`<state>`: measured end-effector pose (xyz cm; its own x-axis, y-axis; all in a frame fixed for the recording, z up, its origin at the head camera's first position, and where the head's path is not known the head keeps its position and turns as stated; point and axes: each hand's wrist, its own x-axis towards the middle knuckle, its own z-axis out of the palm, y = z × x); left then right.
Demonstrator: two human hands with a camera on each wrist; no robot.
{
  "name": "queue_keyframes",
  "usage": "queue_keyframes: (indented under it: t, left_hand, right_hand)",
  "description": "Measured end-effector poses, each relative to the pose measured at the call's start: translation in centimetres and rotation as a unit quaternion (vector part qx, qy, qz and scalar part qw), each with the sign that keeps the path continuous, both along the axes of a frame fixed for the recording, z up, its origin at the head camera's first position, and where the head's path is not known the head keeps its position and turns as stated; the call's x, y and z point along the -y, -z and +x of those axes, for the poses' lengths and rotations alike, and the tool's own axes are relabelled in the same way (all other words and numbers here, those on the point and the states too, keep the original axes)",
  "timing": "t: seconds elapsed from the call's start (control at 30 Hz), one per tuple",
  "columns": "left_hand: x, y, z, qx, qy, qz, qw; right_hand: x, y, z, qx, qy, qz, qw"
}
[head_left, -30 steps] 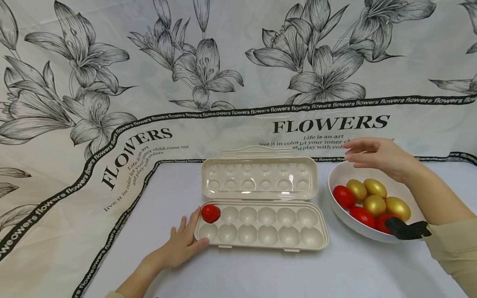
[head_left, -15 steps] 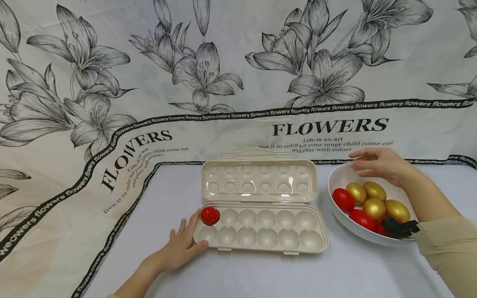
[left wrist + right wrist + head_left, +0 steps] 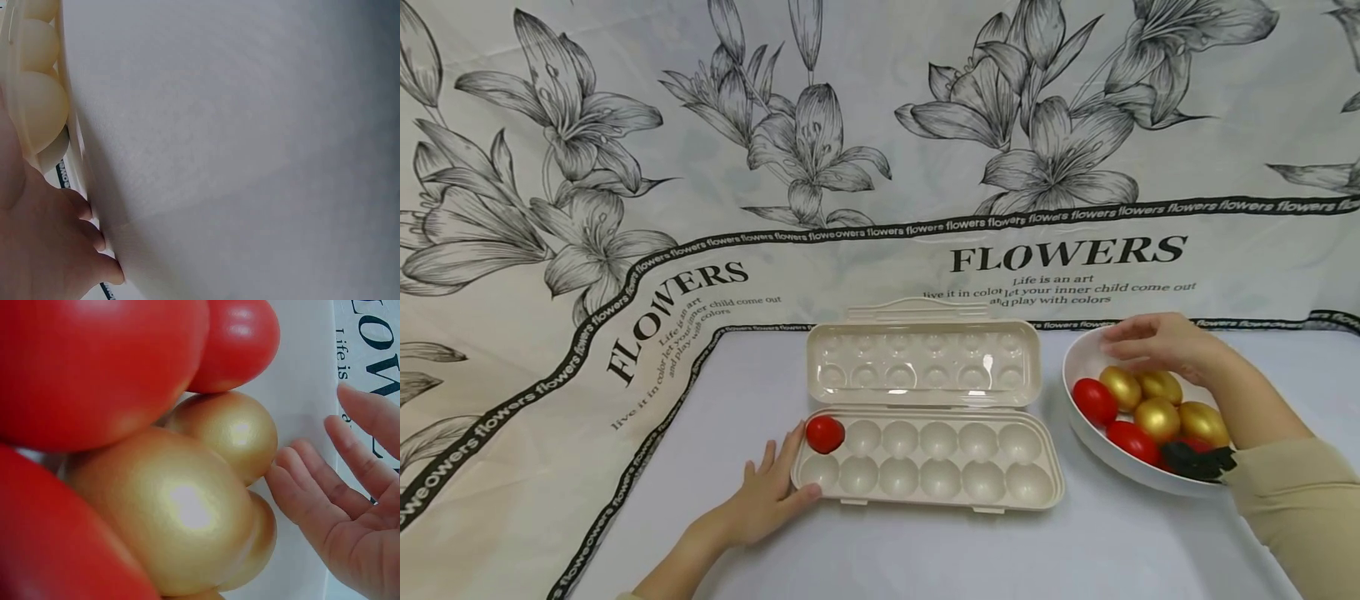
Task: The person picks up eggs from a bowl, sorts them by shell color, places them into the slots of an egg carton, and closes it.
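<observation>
My left hand (image 3: 763, 500) rests against the left end of a cream egg carton (image 3: 925, 502), fingers along its side and thumb on the front rim. One red egg (image 3: 824, 434) sits in the carton's back left cup; the other cups hold nothing. My right hand (image 3: 1172, 343) hovers over the back of a white bowl (image 3: 1093, 454), its fingers loosely spread and holding nothing. Beneath it lie several golden eggs (image 3: 1157, 418) and a few red eggs (image 3: 1094, 401). In the right wrist view the fingertips (image 3: 284, 481) are close beside a golden egg (image 3: 231, 431); contact is unclear.
The carton's lid (image 3: 922, 363) is folded back behind its cups. A white tabletop (image 3: 880, 554) runs under carton and bowl. Behind stands a cloth (image 3: 850, 275) printed with flowers and lettering. A black strap (image 3: 1197, 461) at the right wrist hides part of the bowl.
My right hand has come down from above the bowl's back rim to just over the golden eggs. The left hand stays at the carton's end.
</observation>
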<state>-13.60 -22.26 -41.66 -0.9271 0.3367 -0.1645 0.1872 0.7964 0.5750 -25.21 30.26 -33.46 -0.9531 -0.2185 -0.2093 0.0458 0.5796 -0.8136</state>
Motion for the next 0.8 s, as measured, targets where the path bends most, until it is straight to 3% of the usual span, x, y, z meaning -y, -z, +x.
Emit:
queue_keyframes:
  t: [0.23, 0.43, 0.63, 0.8]
  left_hand:
    - [0.0, 0.1, 0.0, 0.001, 0.000, 0.000, 1.0000]
    - [0.0, 0.0, 0.0, 0.001, 0.002, 0.003, 1.0000]
    - [0.0, 0.0, -0.1, 0.001, 0.001, 0.000, 1.0000]
    - [0.0, -0.1, 0.0, 0.003, 0.002, 0.002, 1.0000]
  right_hand:
    - [-0.4, 0.8, -0.1, -0.038, -0.069, 0.118, 0.990]
    - [-0.3, 1.5, -0.1, -0.035, -0.129, 0.134, 0.982]
    - [-0.1, 1.7, 0.2, -0.038, -0.140, 0.157, 0.977]
    - [0.1, 1.7, 0.3, -0.019, -0.136, 0.152, 0.979]
